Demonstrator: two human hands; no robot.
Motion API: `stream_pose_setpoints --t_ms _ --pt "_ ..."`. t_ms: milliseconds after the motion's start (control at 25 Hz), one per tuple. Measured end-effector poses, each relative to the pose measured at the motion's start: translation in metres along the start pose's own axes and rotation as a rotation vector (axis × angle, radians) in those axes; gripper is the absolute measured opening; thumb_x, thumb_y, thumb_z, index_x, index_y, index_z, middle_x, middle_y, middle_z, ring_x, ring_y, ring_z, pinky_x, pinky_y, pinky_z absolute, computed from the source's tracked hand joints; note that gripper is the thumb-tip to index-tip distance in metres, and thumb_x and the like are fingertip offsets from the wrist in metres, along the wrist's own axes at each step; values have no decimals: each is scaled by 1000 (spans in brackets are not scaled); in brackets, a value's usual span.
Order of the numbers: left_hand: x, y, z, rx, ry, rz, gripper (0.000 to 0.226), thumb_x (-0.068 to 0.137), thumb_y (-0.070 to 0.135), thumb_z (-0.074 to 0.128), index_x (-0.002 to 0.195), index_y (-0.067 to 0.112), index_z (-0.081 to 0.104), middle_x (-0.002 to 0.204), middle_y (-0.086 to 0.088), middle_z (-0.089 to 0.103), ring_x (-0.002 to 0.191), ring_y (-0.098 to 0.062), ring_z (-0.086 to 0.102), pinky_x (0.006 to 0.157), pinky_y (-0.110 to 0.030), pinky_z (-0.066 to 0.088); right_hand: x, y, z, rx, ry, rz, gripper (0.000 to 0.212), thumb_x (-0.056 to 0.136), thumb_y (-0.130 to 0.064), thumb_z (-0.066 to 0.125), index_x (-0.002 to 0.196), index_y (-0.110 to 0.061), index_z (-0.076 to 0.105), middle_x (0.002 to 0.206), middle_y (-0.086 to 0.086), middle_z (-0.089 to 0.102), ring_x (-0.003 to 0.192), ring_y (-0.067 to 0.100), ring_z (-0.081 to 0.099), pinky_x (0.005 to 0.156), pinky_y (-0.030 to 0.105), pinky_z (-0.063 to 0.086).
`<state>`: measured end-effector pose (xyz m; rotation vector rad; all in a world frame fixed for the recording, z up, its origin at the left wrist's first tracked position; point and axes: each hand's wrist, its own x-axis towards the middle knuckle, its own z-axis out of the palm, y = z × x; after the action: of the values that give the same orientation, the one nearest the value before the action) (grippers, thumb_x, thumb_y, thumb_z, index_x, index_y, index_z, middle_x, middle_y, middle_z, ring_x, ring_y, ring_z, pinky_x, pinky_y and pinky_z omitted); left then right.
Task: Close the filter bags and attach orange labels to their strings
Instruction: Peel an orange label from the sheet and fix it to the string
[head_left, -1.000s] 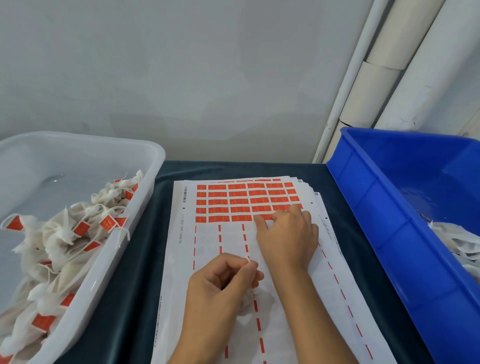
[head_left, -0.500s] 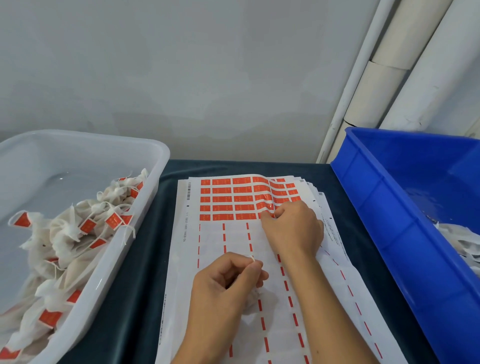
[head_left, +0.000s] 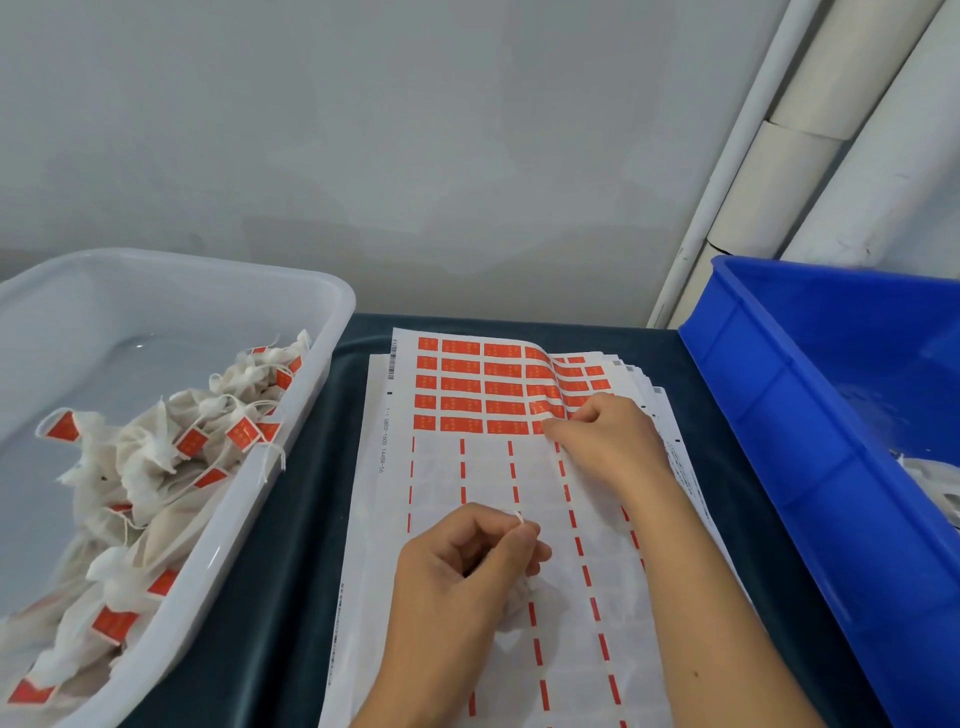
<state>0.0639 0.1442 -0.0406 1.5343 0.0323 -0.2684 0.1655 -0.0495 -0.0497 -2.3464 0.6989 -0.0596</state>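
**Label sheet lifting under the right hand**

Since the earlier frames the right side of the label sheet (head_left: 467, 519) has peeled higher, its top right corner now curling up off the stack beneath.

Nearest, the left hand (head_left: 457, 566) pinches a white string end (head_left: 518, 516) between thumb and forefinger, with a crumpled filter bag (head_left: 524, 597) tucked under its curled fingers, over the sheet's stripped lower part. Beyond it, the right hand (head_left: 608, 441) pinches at the edge of the lowest row of orange labels (head_left: 483, 384), fingers curled.

Sheets lie stacked on a dark teal tabletop (head_left: 291, 519). At the left a white tub (head_left: 332, 312) holds closed, labelled bags (head_left: 171, 457); at the right a blue crate (head_left: 779, 415) stands close against the stack, white bags just visible inside. Narrow strips of bare table separate the sheets from each bin. Behind, a grey wall (head_left: 415, 130) and white pipes (head_left: 805, 156) close the far edge.
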Motion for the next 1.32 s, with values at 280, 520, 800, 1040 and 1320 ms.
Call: stream_pose_setpoints --t_ms 280,520,800,1040,1320 --pt "-1 1 -1 -4 -4 10 23 95 20 71 77 33 79 80 3 79 78 -16 76 65 -19 60 -3 4 0 -132 120 -138 20 94 -41 71 79 -29 68 77 -21 63 67 10 64 57 19 40" --pt "0 1 -2 -13 3 4 23 95 19 70 77 29 79 80 2 79 78 -16 76 66 -18 59 -10 2 8 -211 132 -258 14 101 -37 61 91 -29 65 92 -12 67 68 10 63 63 16 47" --pt "0 3 -2 -22 21 -15 17 96 19 70 82 20 79 80 3 80 78 -15 76 65 -19 59 6 12 -17 45 131 -71 20 109 -29 48 95 -20 59 94 -6 62 73 10 60 58 18 40" --pt "-2 4 -5 -48 52 40 25 96 15 69 78 24 82 83 3 80 83 -13 76 67 -14 56 -11 17 -45 552 270 34 14 109 -29 50 107 -22 62 78 0 71 59 15 68 53 25 55" --pt "-5 8 -5 -23 59 177 26 95 15 69 82 34 82 86 8 80 87 -7 76 71 -8 53 -82 32 -42 640 5 -125 4 93 -20 75 96 -24 75 85 -5 79 76 17 78 67 29 65"
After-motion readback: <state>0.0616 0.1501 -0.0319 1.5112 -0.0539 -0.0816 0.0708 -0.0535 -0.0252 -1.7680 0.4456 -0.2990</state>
